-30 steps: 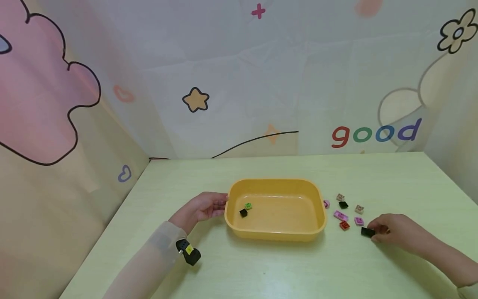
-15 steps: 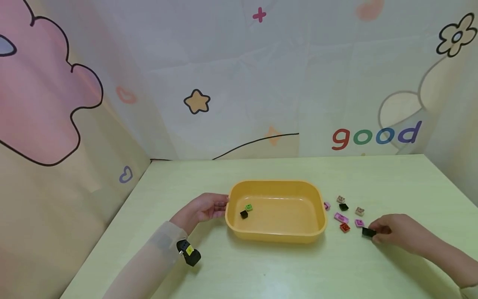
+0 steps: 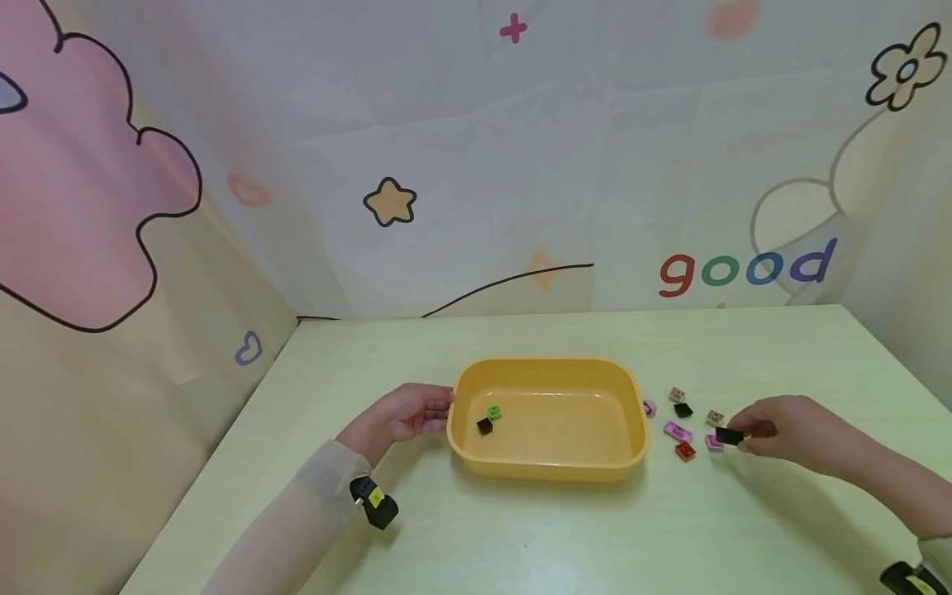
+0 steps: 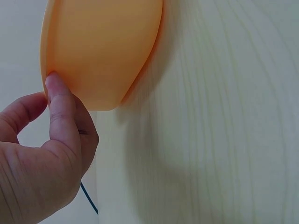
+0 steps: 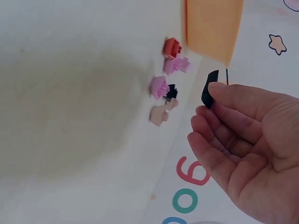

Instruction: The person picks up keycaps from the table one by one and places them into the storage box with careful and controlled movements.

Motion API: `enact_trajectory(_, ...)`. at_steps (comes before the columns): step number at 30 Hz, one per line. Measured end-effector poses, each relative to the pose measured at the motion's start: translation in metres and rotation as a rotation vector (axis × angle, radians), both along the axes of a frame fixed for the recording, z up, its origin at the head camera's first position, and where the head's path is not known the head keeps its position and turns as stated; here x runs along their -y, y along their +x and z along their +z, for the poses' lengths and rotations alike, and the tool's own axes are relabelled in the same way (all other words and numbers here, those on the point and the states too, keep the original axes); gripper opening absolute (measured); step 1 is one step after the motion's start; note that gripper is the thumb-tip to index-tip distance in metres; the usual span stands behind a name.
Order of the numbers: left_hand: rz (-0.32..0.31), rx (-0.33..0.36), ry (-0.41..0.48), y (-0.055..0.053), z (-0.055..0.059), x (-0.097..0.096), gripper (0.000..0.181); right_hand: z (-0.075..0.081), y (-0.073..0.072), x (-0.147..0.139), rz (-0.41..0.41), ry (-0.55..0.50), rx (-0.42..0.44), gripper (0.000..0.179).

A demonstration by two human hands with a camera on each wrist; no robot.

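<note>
My left hand (image 3: pixel 407 411) grips the left rim of a yellow plastic tub (image 3: pixel 550 473), thumb and fingers pinching the edge in the left wrist view. A green toy brick (image 3: pixel 494 411) and a small black brick (image 3: pixel 485 426) lie inside the tub on its left. On the right, my right hand (image 3: pixel 792 430) pinches a longer black brick (image 5: pixel 210 88) between thumb and fingertips, raised above the table. Below and beyond it lie loose bricks: a red one (image 3: pixel 685 451), a long pink one (image 3: pixel 678 431), a small pink one (image 3: pixel 714 444) and a beige one (image 3: pixel 715 418).
Another black brick (image 3: pixel 683 410), a beige brick (image 3: pixel 677 394) and a pink brick (image 3: pixel 650 408) lie close to the tub's right side. A printed cloth backdrop (image 3: pixel 476 165) stands along the table's (image 3: pixel 521 537) back and side edges.
My right hand has lifted the black brick from the table and moved it slightly up and away from me. My left hand stays at the tub's rim.
</note>
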State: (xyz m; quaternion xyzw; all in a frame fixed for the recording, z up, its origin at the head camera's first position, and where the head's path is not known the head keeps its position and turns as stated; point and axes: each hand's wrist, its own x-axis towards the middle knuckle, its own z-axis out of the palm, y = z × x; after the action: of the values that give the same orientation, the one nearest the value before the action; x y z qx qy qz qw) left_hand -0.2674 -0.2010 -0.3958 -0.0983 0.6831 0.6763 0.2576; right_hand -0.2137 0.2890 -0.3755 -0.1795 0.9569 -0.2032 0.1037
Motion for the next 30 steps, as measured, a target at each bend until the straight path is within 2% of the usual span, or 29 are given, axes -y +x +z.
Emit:
enact_trajectory(13,0.002,0.017,0.002,0.0,0.001,0.0,0.041,0.033,-0.008,0.004,-0.006,0.014,-0.033,0.027)
enact_trajectory(30,0.001,0.026,0.016,-0.001,-0.001,0.001,0.045,0.074,-0.024,0.02,0.035,0.046,-0.06,0.031)
